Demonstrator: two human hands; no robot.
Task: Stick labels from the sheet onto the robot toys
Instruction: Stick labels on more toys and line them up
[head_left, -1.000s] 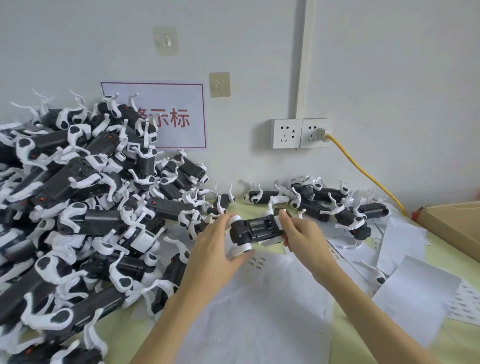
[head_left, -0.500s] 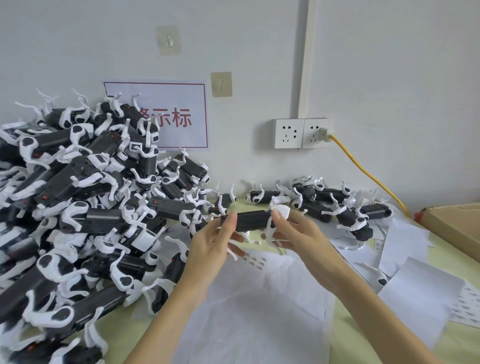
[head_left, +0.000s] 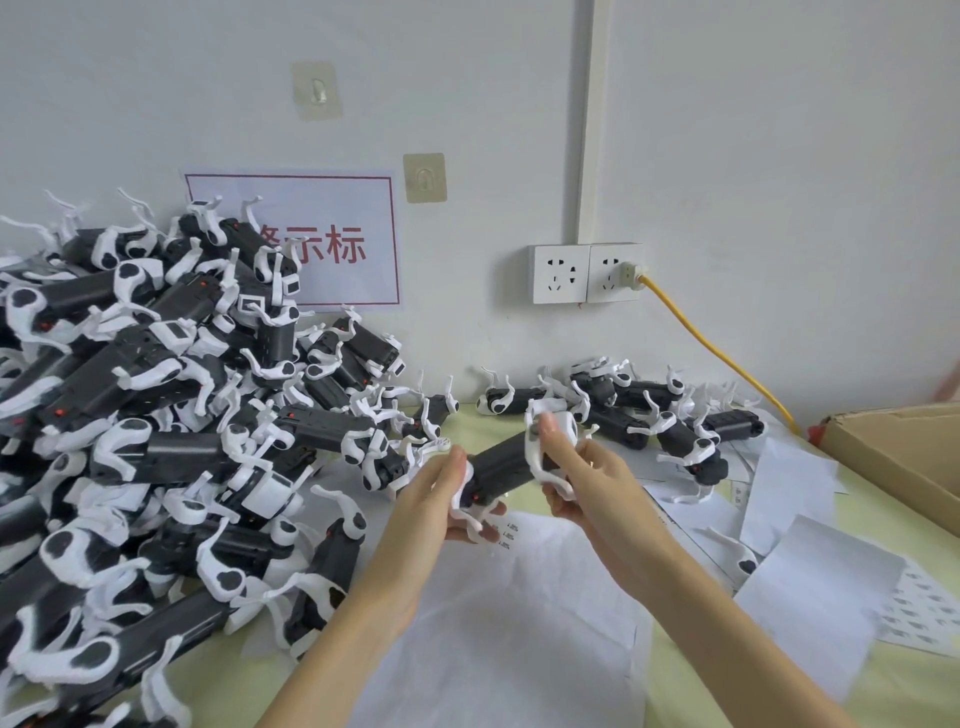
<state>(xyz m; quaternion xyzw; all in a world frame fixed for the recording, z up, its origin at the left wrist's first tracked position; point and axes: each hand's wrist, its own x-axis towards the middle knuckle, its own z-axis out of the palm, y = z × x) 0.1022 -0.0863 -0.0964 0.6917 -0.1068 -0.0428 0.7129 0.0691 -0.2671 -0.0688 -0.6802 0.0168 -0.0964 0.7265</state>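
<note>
We find the left of the table blocked by a tall heap of robot toys, piled up against the wall. A smaller cluster of toys lines the back edge, with a narrow gap between the two groups. A cardboard box closes the far right, and a yellow cable slants down behind it. Our open room is the middle, over flat paper sheets, where both hands hold one toy aloft.
</note>
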